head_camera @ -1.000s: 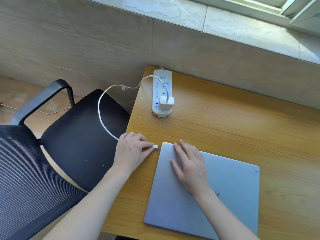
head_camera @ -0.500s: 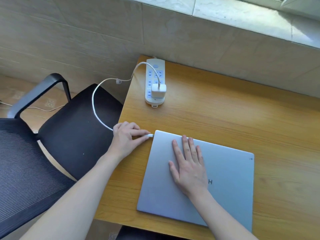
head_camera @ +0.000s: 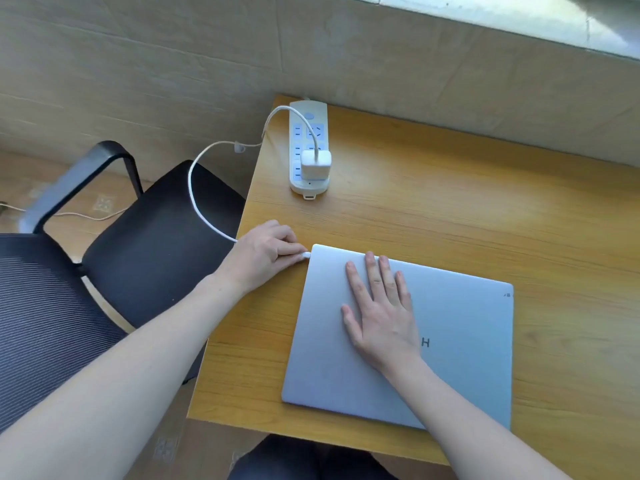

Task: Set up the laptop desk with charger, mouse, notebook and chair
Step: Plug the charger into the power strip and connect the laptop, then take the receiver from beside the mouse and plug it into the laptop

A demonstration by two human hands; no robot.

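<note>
A closed silver laptop (head_camera: 460,344) lies on the wooden desk (head_camera: 450,209). My right hand (head_camera: 379,306) rests flat on its lid, fingers spread. My left hand (head_camera: 266,252) pinches the white plug of the charger cable (head_camera: 194,199) against the laptop's back left corner. The cable loops left over the chair and runs back to the white charger block (head_camera: 315,164), which is plugged into a white power strip (head_camera: 308,133) at the desk's back left corner. A black chair (head_camera: 156,244) stands to the left of the desk.
A tiled wall and a window ledge (head_camera: 502,26) run behind the desk. A thin cord (head_camera: 79,214) lies on the floor beyond the chair's armrest (head_camera: 69,181). My dark-clothed knees (head_camera: 304,459) show below the desk's near edge.
My left hand has carried the cable plug to the right until it meets the laptop's corner. My right hand has flattened and slid further onto the lid.
</note>
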